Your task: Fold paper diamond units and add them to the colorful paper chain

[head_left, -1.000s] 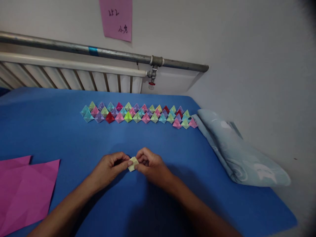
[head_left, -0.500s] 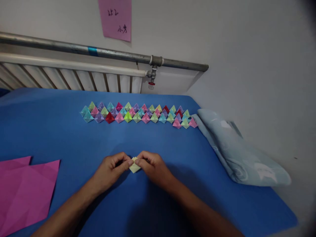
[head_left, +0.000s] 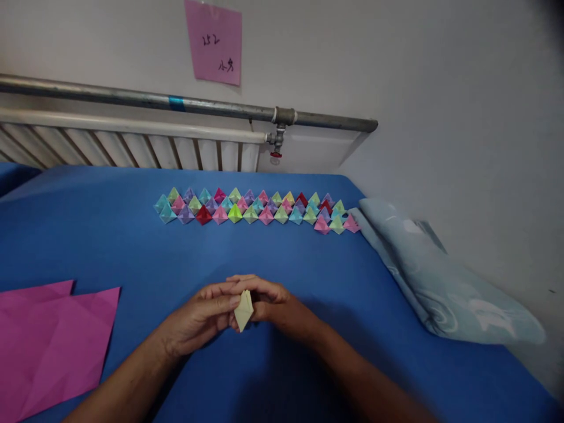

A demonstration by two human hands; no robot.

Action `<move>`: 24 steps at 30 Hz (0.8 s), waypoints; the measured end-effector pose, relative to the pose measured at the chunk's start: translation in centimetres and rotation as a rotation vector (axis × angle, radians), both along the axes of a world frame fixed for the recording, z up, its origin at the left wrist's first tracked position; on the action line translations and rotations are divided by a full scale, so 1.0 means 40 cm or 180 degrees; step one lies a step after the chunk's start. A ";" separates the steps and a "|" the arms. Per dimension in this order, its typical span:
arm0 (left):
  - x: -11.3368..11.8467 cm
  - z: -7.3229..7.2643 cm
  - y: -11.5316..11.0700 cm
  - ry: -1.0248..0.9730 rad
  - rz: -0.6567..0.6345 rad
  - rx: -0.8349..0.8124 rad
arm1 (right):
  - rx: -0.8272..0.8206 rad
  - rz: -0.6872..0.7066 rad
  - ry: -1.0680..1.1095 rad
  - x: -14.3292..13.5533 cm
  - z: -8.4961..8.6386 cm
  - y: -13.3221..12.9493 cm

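A small pale yellow folded paper is held upright above the blue surface, a narrow kite shape with its point down. My left hand pinches its left edge, the thumb on the front. On its other side my right hand is closed round it, with the index finger across the top and the thumb at the right edge. Some fingertips behind the paper are hidden. Beyond the hands, several small folded paper pieces in many colours stand in tight rows.
Large creased magenta sheets lie at the left. A folded light blue cloth rests along the right edge. At the back are a white radiator, a metal pipe with a valve, and a pink note on the wall.
The yellow paper has turned from a wide diamond to a narrow upright shape. My right fingers have moved over its top, and my left fingers now reach behind it. The view has shifted slightly.
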State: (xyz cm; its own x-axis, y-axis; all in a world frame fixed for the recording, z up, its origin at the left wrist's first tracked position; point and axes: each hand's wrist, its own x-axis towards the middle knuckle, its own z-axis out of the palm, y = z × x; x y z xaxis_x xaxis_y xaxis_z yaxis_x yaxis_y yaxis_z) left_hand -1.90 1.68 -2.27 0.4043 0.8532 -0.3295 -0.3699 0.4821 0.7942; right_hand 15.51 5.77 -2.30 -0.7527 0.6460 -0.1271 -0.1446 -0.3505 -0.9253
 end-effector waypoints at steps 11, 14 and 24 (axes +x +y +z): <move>-0.013 -0.021 0.014 -0.0032 0.0251 -0.0046 | 0.0191 -0.0615 -0.0191 0.009 -0.012 0.020; -0.033 -0.014 0.021 0.0316 0.0455 0.0116 | 0.0243 -0.0743 -0.0673 0.014 -0.006 0.025; -0.014 -0.005 0.012 0.1257 0.0271 0.0224 | 0.0117 -0.0484 -0.1043 0.003 -0.009 0.018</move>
